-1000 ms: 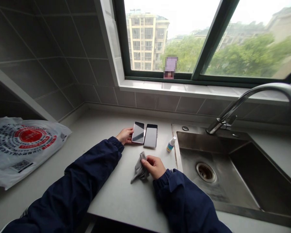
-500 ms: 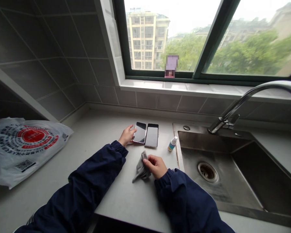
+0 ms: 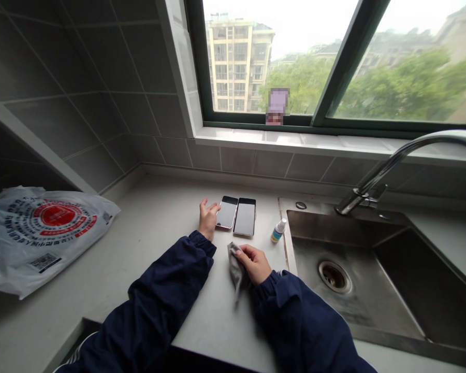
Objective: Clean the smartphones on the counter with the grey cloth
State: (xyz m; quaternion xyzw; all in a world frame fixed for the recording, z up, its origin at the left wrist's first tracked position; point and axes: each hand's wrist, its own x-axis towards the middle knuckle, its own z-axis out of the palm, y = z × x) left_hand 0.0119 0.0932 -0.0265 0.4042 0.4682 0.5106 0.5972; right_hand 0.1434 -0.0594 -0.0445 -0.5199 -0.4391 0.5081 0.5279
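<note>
We see two phones side by side on the pale surface (image 3: 159, 223), their dark screens facing up; the left phone (image 3: 228, 210) leans a little clockwise against the line of the right phone (image 3: 245, 216), just beside it; our left hand (image 3: 208, 220) is at the outer edge of the left phone, its grip wide and loose, the fingers spread, with one fingertip over that edge, though we cannot tell how firmly it touches; our right hand (image 3: 256, 263) has its grip narrow, thumb and fingers pinching the upper end of a grey cloth (image 3: 236, 269), which hangs in folds nearer to us than the phones, its lower tip blurred; a small white-capped bottle (image 3: 278, 231) with a blue and yellow label stands upright to the right of the phones, near the rim of the steel sink (image 3: 376, 295); a curved faucet (image 3: 376, 173) rises behind the basin; well apart on the far left lies a white plastic bag (image 3: 58, 228) with red and black print.
</note>
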